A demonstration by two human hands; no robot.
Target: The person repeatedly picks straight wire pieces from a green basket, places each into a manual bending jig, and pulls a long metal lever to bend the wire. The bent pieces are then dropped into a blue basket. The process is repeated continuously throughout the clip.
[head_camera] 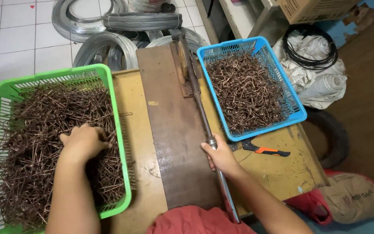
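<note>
Picking step: left hand [83, 141] clenches wire pieces [44, 143] in the green basket [117, 112]; right hand [221, 157] grips the lever [204, 121]. Next, one piece needs seating under it.

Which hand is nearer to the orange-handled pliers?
Right. The right hand grips the long lever just left of the pliers; the left hand is across the table, in the green basket.

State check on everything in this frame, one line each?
left hand: fingers dug into the wire pieces, closed on some
right hand: shut on the lever handle
lever handle: lowered, lying along the board
green basket: nearly full of coppery wire pieces
blue basket: partly filled with bent wire pieces
pliers: lying flat on the table, unheld
wire coils: bundled, on the floor
</note>
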